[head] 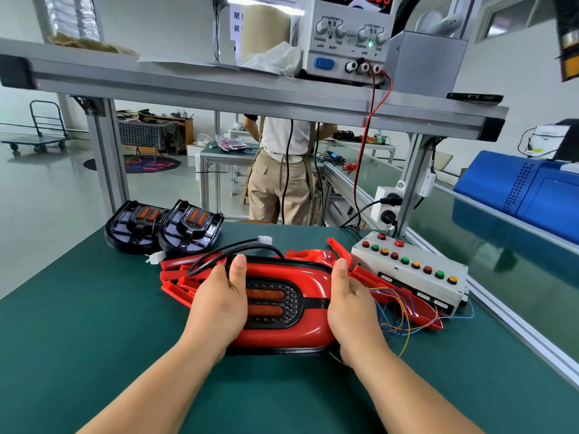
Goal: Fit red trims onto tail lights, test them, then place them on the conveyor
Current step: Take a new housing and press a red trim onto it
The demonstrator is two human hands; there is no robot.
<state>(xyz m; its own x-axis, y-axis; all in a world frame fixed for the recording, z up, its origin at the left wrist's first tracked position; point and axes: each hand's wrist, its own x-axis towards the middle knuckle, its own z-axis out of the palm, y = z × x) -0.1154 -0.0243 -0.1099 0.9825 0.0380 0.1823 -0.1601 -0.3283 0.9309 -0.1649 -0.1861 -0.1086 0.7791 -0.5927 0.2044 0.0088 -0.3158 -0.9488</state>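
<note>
We hold one tail light (269, 296), its red trim (313, 283) already fitted, low over the middle of the green surface (94, 308). Our left hand (219, 305) grips its left end and our right hand (351, 308) its right end, thumbs on top. Two bare tail lights (191, 227) stand at the back left, touching. Loose red trims (175, 270) lie just behind; we cannot count them. One test box (416, 278) sits at the right.
</note>
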